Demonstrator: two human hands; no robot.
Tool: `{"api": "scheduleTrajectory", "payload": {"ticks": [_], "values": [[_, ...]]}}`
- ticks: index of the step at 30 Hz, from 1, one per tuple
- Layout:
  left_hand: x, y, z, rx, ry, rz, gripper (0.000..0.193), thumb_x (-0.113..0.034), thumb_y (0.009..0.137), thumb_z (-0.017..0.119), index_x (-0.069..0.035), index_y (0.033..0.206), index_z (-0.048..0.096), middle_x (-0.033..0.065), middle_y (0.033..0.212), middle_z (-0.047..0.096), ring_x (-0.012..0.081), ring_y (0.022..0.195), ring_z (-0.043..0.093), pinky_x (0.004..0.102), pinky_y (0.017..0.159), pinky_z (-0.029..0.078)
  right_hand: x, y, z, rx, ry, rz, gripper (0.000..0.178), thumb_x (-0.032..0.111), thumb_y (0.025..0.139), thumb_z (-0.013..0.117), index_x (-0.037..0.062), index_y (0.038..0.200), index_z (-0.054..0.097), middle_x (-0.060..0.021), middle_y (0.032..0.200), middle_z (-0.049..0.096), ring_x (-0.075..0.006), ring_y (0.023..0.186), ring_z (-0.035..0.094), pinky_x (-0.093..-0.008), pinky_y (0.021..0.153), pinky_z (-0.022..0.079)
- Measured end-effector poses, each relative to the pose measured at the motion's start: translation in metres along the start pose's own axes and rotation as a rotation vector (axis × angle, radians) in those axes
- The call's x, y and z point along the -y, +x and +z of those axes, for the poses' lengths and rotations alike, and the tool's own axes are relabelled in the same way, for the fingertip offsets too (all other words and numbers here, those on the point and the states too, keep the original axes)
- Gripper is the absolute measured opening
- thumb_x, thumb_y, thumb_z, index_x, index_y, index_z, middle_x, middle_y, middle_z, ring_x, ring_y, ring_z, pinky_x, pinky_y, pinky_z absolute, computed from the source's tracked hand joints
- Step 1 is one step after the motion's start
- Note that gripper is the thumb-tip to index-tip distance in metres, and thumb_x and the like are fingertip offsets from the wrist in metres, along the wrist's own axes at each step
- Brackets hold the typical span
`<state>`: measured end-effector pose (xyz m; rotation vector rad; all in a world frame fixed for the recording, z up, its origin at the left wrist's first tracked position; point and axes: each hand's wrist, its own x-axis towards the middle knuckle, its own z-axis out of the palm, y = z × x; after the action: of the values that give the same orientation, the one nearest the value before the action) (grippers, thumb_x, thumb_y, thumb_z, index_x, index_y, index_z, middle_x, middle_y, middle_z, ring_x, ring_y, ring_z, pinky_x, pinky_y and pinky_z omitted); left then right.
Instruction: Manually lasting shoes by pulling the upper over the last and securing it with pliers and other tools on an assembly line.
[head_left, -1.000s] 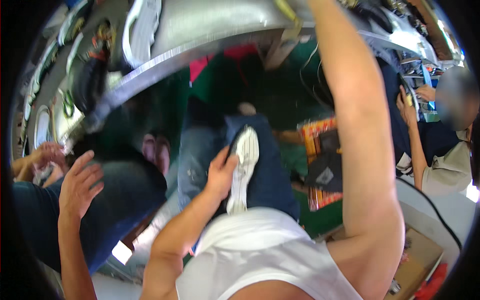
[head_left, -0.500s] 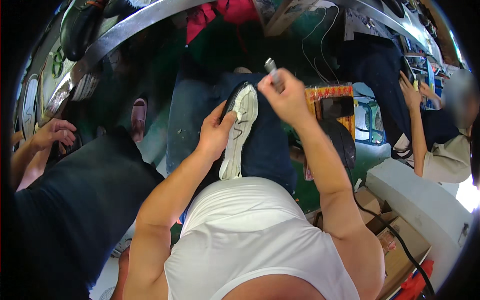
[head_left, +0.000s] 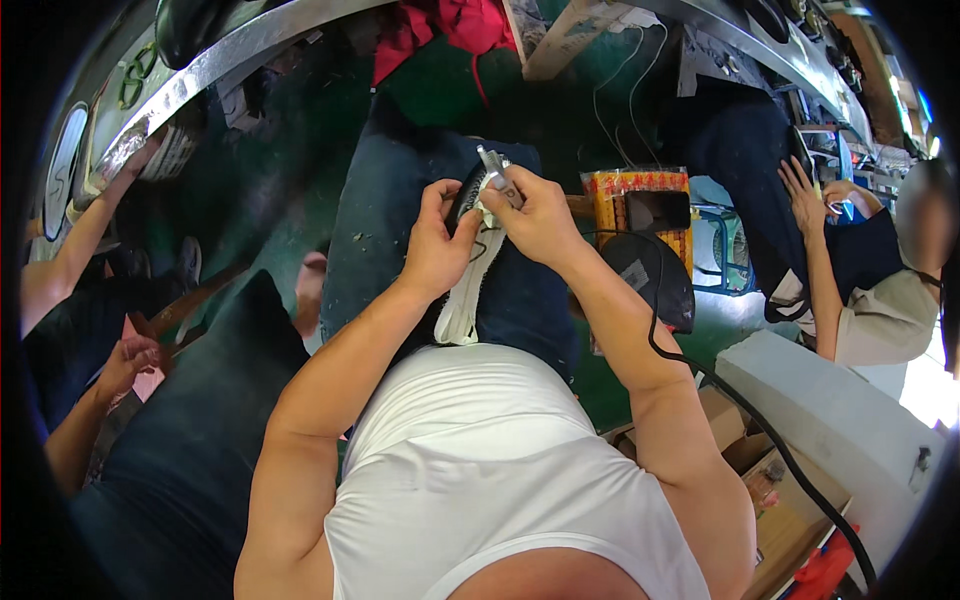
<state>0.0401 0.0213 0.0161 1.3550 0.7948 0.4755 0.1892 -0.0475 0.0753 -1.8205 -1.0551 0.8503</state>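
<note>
A shoe [head_left: 461,303] with a pale, off-white underside and dark textured edges lies lengthwise over my thighs, its near end against my white shirt. Around its far end my left hand [head_left: 441,240] is closed, thumb on the pale face and fingers at the dark side. Gripped in my right hand [head_left: 538,220] is a short silver metal tool [head_left: 491,166], held over the shoe's far end. My right fingers partly hide the tool, so its exact kind cannot be made out. Both hands nearly meet at the shoe's tip.
An orange-yellow box [head_left: 614,212] with a dark device on it stands right of my knees, beside a dark rounded object [head_left: 655,285]. A black cable [head_left: 740,400] passes my right arm. Metal-edged benches [head_left: 240,62] curve across the far side. Other people sit left and right.
My right hand has come down and left with the silver tool, from beside the shoe onto its far end. My left hand still grips the shoe. At left, another person's arms have shifted.
</note>
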Motion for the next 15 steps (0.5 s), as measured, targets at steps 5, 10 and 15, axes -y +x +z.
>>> {"api": "scheduleTrajectory", "payload": {"ticks": [5, 10, 15], "values": [[-0.005, -0.001, 0.002, -0.036, -0.019, -0.045, 0.031, 0.002, 0.096, 0.056, -0.004, 0.122, 0.041, 0.0082, 0.112, 0.062, 0.0114, 0.100, 0.057, 0.0241, 0.088, 0.046, 0.002, 0.004, 0.005, 0.018, -0.089, -0.075, 0.020, 0.011, 0.085, 0.069, -0.0002, 0.099, 0.063, -0.0213, 0.077, 0.063, -0.0366, 0.071, 0.065, -0.0392, 0.062, 0.048], [0.002, 0.000, 0.007, -0.102, -0.026, 0.169, 0.029, -0.001, 0.092, 0.061, -0.004, 0.118, 0.047, 0.0047, 0.097, 0.062, 0.0085, 0.087, 0.057, 0.0222, 0.074, 0.047, -0.002, 0.007, 0.010, -0.016, -0.188, -0.220, 0.017, 0.011, 0.083, 0.069, -0.0008, 0.092, 0.060, -0.0226, 0.079, 0.064, -0.0416, 0.074, 0.063, -0.0438, 0.064, 0.048], [-0.011, -0.002, 0.005, -0.074, -0.228, 0.000, 0.009, -0.001, 0.095, 0.058, -0.003, 0.103, 0.058, 0.0005, 0.093, 0.060, 0.0068, 0.087, 0.055, 0.0215, 0.075, 0.046, 0.012, 0.015, 0.002, 0.121, -0.249, -0.113, 0.020, 0.010, 0.080, 0.070, 0.0000, 0.094, 0.059, -0.0221, 0.082, 0.064, -0.0411, 0.076, 0.063, -0.0440, 0.067, 0.049]]}}
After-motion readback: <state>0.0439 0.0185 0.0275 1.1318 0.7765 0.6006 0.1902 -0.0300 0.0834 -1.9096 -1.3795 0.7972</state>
